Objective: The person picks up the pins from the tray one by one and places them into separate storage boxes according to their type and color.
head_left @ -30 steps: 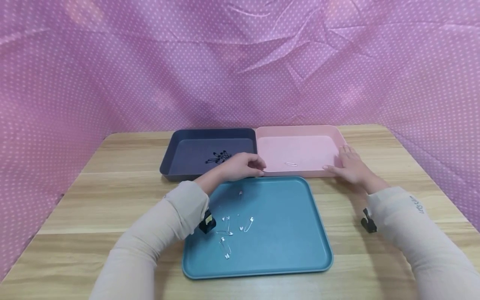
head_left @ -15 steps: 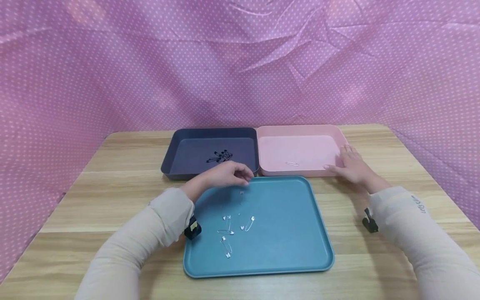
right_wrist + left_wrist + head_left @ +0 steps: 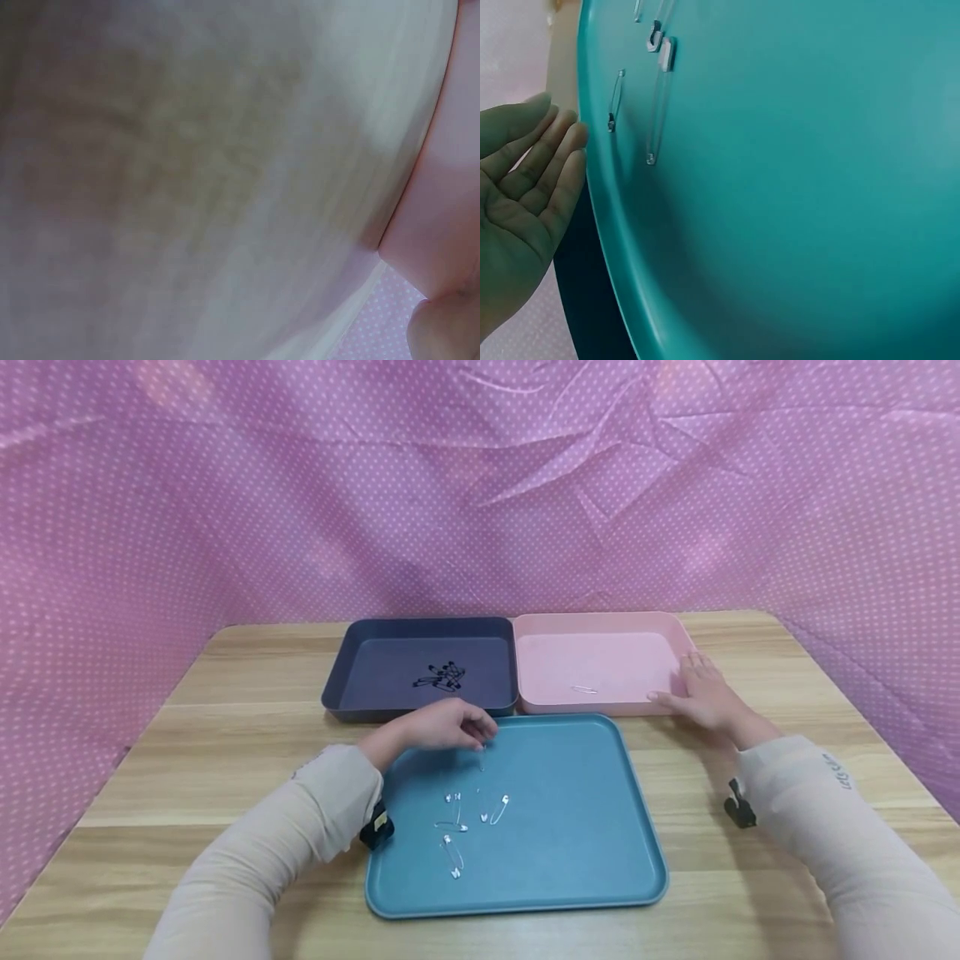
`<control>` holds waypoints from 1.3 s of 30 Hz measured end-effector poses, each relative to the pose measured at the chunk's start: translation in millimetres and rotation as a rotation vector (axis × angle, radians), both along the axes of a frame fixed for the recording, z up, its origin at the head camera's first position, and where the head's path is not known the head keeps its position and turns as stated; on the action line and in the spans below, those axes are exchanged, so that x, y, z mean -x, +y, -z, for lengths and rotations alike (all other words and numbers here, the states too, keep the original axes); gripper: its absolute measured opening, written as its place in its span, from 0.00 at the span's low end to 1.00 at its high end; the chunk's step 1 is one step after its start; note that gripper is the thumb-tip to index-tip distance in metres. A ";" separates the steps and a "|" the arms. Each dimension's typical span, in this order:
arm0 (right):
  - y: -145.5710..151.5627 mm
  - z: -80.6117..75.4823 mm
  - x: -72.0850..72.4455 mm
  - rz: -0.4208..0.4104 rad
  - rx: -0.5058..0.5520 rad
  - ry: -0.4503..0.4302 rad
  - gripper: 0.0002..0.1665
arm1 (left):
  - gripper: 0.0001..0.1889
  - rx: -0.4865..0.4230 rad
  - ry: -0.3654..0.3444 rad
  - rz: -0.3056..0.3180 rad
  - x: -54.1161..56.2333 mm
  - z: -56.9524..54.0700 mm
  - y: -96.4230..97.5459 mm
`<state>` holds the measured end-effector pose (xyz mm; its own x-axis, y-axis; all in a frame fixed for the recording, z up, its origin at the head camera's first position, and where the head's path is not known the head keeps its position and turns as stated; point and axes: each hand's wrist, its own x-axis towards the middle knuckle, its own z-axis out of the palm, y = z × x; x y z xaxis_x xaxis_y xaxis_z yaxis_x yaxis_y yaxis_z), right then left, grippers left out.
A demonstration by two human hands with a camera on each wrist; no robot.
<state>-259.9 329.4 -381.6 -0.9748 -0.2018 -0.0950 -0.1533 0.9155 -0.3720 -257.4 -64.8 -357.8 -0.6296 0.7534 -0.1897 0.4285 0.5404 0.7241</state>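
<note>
Over the far left edge of the teal tray, my left hand hovers with loosely bent fingers and nothing between them. In the left wrist view, thumb and fingertips stand apart, just beside a silver safety pin. Several more silver safety pins lie on the tray's left half. My right hand rests on the right side of the pink tray, fingers spread along its rim. One silver safety pin lies inside that tray. The right wrist view is mostly blurred and shows little of this hand.
A dark grey tray adjoins the pink tray's left side and holds a small heap of black safety pins. All trays stand on a wooden table. A pink dotted cloth hangs behind and at both sides.
My left hand has come away from the pink tray's near left corner, moving left and toward me over the teal tray's far edge. The right hand keeps its place.
</note>
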 end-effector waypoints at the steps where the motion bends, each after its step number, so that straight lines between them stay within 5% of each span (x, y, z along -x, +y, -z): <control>1: -0.2 -0.1 0.0 -0.001 0.002 0.000 0.58 | 0.14 0.003 -0.001 0.002 -0.2 0.6 -0.1; 13: 0.5 -0.2 2.1 -0.005 -0.006 -0.004 0.58 | 0.13 0.054 0.037 0.014 -1.1 4.7 0.4; 26: 1.2 -1.7 2.1 -0.002 -0.004 -0.003 0.58 | 0.10 0.137 0.159 0.044 -0.1 7.9 1.4; 39: 0.6 -4.0 1.3 -0.005 0.002 -0.007 0.58 | 0.05 0.158 0.154 0.097 0.0 7.3 4.7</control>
